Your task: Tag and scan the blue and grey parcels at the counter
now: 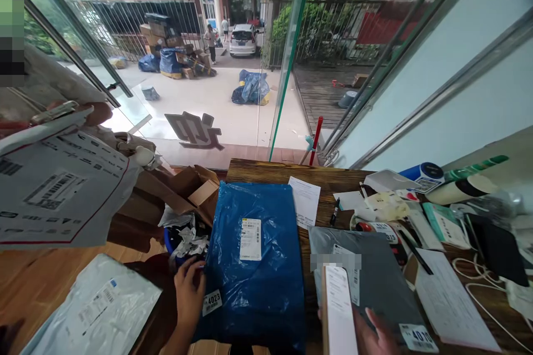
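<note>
My left hand point(189, 288) rests its fingers on the left edge of a blue plastic parcel point(266, 283) lying on the wooden table point(258, 171); the parcel carries a white shipping label and a "4023" sticker near my fingers. My right hand point(370, 335) at the bottom edge holds an upright phone-like device point(338, 310) with a pale screen, over a grey plastic parcel point(375, 272) tagged "4010".
Another person at the left holds out a white mailer bag point(54, 194). An open cardboard box point(189, 188) and a bin of scraps sit left of the table. Papers, a pen, tape rolls, cables and a dark tablet point(497, 247) crowd the right side. Glass doors stand ahead.
</note>
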Demonstrator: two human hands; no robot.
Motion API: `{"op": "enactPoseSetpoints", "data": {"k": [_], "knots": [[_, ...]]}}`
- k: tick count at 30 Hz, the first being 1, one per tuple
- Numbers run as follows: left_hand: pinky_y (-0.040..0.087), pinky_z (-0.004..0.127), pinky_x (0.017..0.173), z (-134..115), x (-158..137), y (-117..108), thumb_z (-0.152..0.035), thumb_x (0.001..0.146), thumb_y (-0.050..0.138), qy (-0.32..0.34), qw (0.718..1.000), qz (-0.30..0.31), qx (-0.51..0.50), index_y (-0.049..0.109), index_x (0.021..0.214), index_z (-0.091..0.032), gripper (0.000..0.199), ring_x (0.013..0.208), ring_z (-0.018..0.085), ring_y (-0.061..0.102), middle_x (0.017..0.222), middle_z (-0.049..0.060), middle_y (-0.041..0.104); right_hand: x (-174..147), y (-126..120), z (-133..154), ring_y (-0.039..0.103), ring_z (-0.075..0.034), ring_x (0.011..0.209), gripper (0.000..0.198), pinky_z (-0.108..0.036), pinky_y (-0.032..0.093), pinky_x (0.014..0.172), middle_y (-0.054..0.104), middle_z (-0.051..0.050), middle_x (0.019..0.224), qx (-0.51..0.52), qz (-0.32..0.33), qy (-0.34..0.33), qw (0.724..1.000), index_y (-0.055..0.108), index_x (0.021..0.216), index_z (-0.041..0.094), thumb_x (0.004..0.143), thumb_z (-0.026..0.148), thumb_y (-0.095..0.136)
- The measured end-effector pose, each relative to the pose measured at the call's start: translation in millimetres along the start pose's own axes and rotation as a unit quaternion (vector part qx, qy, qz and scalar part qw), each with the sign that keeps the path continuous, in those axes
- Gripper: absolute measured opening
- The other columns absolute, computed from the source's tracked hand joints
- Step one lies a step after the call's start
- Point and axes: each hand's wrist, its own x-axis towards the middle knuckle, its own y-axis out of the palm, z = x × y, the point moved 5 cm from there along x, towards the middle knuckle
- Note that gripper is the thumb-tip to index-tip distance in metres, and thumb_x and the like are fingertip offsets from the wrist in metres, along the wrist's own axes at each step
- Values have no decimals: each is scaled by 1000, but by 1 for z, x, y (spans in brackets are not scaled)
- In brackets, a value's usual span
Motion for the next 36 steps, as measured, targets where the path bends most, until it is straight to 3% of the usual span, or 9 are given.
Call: {"op": "enactPoseSetpoints", "data": {"k": [3, 6, 9, 13, 16, 18, 23, 30, 36], "knots": [[41, 50, 92, -19, -19, 13, -38, 81, 46, 9, 1000, -2, 11, 62, 95, -22, 26, 104, 28, 48, 109, 9, 53, 10, 37, -19, 66, -29, 92, 52, -40, 49, 84, 75, -12, 94, -1, 46, 29, 999, 70, 93, 18, 58, 57, 69], [38, 49, 94, -54, -25, 36, -32, 85, 47, 59, 996, 25, 60, 59, 107, -23, 26, 104, 26, 47, 113, 8, 53, 24, 57, -34, 68, -27, 83, 55, -36, 50, 75, 75, -14, 90, -5, 64, 40, 997, 71, 91, 19, 54, 58, 73], [32, 54, 101, -82, -22, 62, -26, 84, 49, 94, 987, 49, 121, 58, 114, -22, 31, 103, 27, 45, 111, 9, 52, 36, 63, -41, 67, -29, 90, 52, -41, 47, 83, 75, -11, 96, -10, 69, 4, 998, 68, 97, 22, 59, 57, 71], [28, 58, 103, -97, -15, 85, -24, 84, 49, 68, 981, 86, 162, 56, 120, -21, 37, 102, 28, 43, 108, 10, 51, 40, 65, -44, 65, -27, 95, 55, -45, 38, 98, 74, -4, 99, -32, 49, -25, 998, 58, 112, 28, 65, 55, 67], [30, 58, 102, -105, -13, 85, -27, 85, 48, 48, 985, 92, 138, 57, 119, -21, 36, 101, 28, 43, 107, 10, 49, 39, 64, -45, 64, -31, 97, 81, -50, 32, 102, 74, -5, 101, -62, -3, -23, 998, 48, 123, 29, 53, 62, 71], [36, 53, 98, -112, -14, 78, -31, 86, 46, 35, 992, 95, 74, 58, 118, -22, 35, 101, 27, 42, 108, 10, 48, 39, 65, -43, 62, -32, 99, 86, -51, 30, 103, 73, -5, 102, -70, -27, -36, 997, 49, 122, 29, 47, 62, 74], [41, 47, 91, -132, -20, 58, -38, 86, 45, 23, 991, 130, -35, 56, 119, -31, 35, 104, 27, 38, 109, 8, 47, 41, 66, -41, 62, -31, 98, 59, -52, 32, 101, 71, -3, 106, -68, -5, -78, 995, 59, 108, 30, 57, 56, 72], [40, 47, 91, -140, -25, 48, -37, 87, 44, 51, 989, 137, -16, 57, 117, -29, 33, 103, 27, 39, 110, 7, 47, 40, 61, -40, 64, -29, 90, 52, -51, 36, 96, 74, -2, 95, -76, 9, -94, 993, 58, 106, 29, 62, 55, 69], [42, 43, 87, -127, -29, 68, -29, 87, 43, 85, 974, 188, 95, 50, 125, -23, 40, 101, 27, 41, 113, 9, 51, 41, 55, -39, 62, -29, 97, 50, -47, 37, 95, 73, -1, 101, -82, -19, -96, 992, 60, 103, 29, 61, 55, 70]]}}
